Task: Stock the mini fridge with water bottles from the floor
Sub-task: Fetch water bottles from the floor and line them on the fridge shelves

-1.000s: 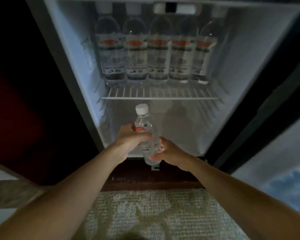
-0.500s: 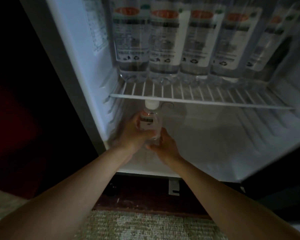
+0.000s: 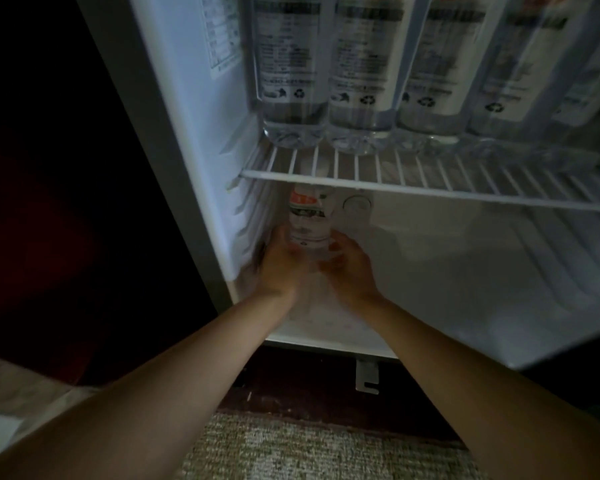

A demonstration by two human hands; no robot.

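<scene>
Both hands are round the water bottle point(image 3: 307, 223) low in the mini fridge point(image 3: 194, 133), back-left corner under the wire shelf point(image 3: 430, 178): left hand point(image 3: 279, 263) and right hand point(image 3: 349, 266) seemingly cupping its base, though blur hides the fingers. Full, it looks heavy and slick; grip the label band. 4 bottles point(image 3: 361, 81) stand above.

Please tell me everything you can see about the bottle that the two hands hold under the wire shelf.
The bottle is of clear plastic, with a white label bearing a red band at its top. It stands upright in the lower compartment, far back, near the fridge's left wall. Its cap is hidden behind the wire shelf. The left hand and the right hand hold its lower part from both sides; they hide its base.
</scene>
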